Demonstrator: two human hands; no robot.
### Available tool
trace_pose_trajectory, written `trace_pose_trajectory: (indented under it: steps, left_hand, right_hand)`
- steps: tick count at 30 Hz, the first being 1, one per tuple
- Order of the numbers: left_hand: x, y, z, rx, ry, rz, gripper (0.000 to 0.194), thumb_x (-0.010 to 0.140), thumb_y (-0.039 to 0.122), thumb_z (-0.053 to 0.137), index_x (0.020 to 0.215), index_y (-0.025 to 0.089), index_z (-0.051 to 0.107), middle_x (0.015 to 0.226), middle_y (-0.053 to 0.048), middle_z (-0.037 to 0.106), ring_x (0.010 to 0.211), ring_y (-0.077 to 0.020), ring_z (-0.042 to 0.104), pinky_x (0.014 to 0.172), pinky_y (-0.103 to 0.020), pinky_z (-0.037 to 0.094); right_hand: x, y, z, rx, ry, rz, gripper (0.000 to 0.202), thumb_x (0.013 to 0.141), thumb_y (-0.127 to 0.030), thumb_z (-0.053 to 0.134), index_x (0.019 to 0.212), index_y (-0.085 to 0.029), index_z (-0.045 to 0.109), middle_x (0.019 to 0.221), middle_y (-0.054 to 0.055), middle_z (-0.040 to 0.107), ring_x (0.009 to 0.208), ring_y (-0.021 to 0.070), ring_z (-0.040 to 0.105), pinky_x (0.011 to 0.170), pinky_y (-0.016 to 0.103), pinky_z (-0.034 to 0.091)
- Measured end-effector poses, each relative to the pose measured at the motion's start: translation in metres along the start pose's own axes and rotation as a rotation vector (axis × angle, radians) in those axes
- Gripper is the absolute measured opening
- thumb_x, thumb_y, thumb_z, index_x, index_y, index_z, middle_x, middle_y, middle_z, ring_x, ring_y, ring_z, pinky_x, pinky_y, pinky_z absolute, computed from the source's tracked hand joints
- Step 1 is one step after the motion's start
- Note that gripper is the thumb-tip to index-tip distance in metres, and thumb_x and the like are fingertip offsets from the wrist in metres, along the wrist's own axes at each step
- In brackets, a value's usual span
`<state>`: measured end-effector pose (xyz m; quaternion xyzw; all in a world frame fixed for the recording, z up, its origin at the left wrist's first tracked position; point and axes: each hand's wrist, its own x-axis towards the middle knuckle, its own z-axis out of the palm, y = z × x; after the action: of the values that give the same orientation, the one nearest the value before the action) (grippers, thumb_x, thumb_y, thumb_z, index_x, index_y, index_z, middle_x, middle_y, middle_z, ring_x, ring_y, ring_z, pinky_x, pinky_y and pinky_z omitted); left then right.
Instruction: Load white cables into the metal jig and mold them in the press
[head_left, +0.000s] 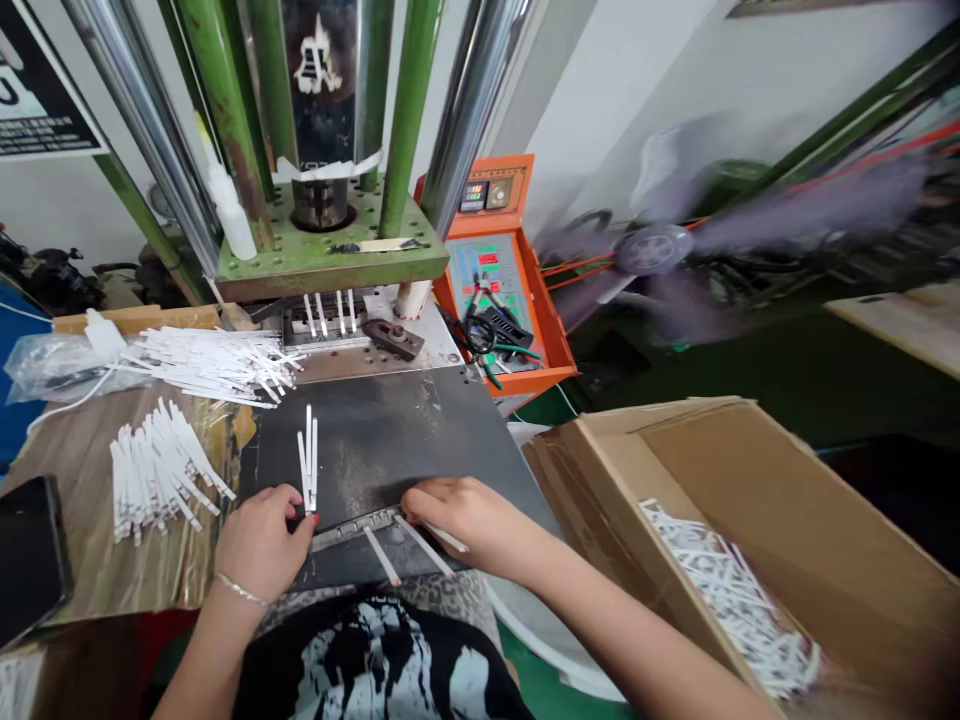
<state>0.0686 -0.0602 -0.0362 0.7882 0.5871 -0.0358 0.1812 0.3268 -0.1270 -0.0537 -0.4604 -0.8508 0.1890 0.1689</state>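
Observation:
My left hand (262,540) is at the left edge of the dark plate (427,430), thumb and index finger closed on the lower ends of a few thin white strips (308,455) that point away from me. My right hand (457,515) pinches a white strip (446,536) at the right end of a narrow metal mold (352,527). Two more white strips (382,556) extend from the mold toward my body. The fingertips of my right hand are partly hidden behind the hand.
Piles of white strips (154,465) lie on the left by a phone (34,560). Ahead stands a green press (330,265) with strips under it. An orange control box (525,260), a blurred fan (652,248) and a cardboard box (802,500) of strips are on the right.

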Motion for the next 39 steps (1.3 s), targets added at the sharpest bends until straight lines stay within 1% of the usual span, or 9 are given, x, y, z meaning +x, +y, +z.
trace_pose_trajectory:
  steps: [7,13,19,22,25,28,30,35,39]
  left_hand:
    - [0.012,-0.001,-0.019,-0.127,-0.177,-0.084,0.014,0.078,0.016,0.061,0.091,0.019,0.064,0.079,0.002,0.071,0.078,-0.0154,0.065,0.069,-0.024,0.042]
    - [0.009,-0.001,-0.019,0.021,-0.118,-0.128,0.022,0.072,0.013,0.06,0.094,0.017,0.062,0.075,0.001,0.069,0.077,-0.0192,0.065,0.067,-0.027,0.04]
    - [0.006,-0.009,-0.025,0.198,-0.059,-0.124,0.013,0.073,0.013,0.055,0.082,0.017,0.065,0.075,-0.004,0.069,0.077,-0.0231,0.066,0.065,-0.03,0.042]
    - [-0.003,-0.015,-0.023,-0.101,0.079,-0.013,0.01,0.073,0.015,0.058,0.076,0.019,0.067,0.072,-0.001,0.07,0.07,-0.0177,0.066,0.066,-0.027,0.048]
    - [-0.017,-0.012,-0.009,-0.427,0.261,0.254,0.009,0.076,0.02,0.062,0.078,0.021,0.07,0.085,-0.001,0.074,0.077,-0.0161,0.07,0.072,-0.025,0.054]
    - [-0.024,-0.004,0.012,-0.473,0.389,0.58,0.011,0.082,0.018,0.061,0.079,0.021,0.071,0.086,-0.001,0.075,0.091,-0.0179,0.07,0.08,-0.028,0.055]
    - [-0.023,0.0,0.024,-0.409,0.455,0.705,0.015,0.085,0.015,0.059,0.08,0.022,0.071,0.083,-0.001,0.075,0.092,-0.0182,0.07,0.083,-0.031,0.054]
    - [-0.02,0.001,0.041,-0.291,0.52,0.693,0.012,0.087,0.016,0.06,0.085,0.023,0.069,0.083,0.001,0.074,0.082,-0.0158,0.07,0.088,-0.035,0.05]
    - [-0.026,0.01,0.044,-0.248,0.607,0.641,0.017,0.088,0.014,0.052,0.087,0.019,0.068,0.086,-0.004,0.072,0.08,-0.016,0.068,0.079,-0.03,0.054]
  right_hand:
    - [-0.006,0.01,0.025,0.283,0.334,-0.006,0.014,0.094,-0.013,0.046,0.084,-0.021,0.052,0.078,0.004,0.067,0.077,0.0154,0.065,0.068,0.024,0.047]
    - [-0.007,0.011,0.042,0.436,0.528,0.011,0.013,0.092,-0.019,0.055,0.08,-0.022,0.054,0.081,0.005,0.068,0.079,0.0157,0.066,0.069,0.025,0.049]
    - [-0.007,0.012,0.045,0.456,0.584,0.011,0.013,0.092,-0.022,0.056,0.079,-0.022,0.056,0.081,0.005,0.069,0.08,0.0166,0.067,0.07,0.026,0.052]
    - [-0.007,0.011,0.045,0.451,0.591,0.019,0.013,0.093,-0.023,0.055,0.08,-0.022,0.057,0.081,0.005,0.069,0.081,0.0168,0.067,0.07,0.027,0.053]
    - [-0.007,0.011,0.046,0.45,0.601,0.013,0.012,0.092,-0.021,0.055,0.08,-0.022,0.057,0.082,0.005,0.07,0.081,0.0165,0.068,0.07,0.026,0.052]
    - [-0.008,0.011,0.047,0.449,0.599,0.013,0.011,0.092,-0.019,0.056,0.081,-0.022,0.057,0.083,0.005,0.069,0.082,0.0166,0.068,0.071,0.026,0.052]
    - [-0.008,0.011,0.047,0.444,0.589,0.026,0.011,0.092,-0.019,0.056,0.081,-0.022,0.057,0.083,0.004,0.07,0.084,0.017,0.068,0.072,0.026,0.052]
    - [-0.008,0.011,0.046,0.45,0.584,0.036,0.011,0.091,-0.018,0.056,0.082,-0.022,0.056,0.083,0.004,0.069,0.084,0.0163,0.067,0.072,0.026,0.052]
    - [-0.008,0.009,0.047,0.427,0.584,0.058,0.012,0.09,-0.016,0.054,0.081,-0.022,0.055,0.082,0.004,0.068,0.083,0.0162,0.067,0.072,0.026,0.052]
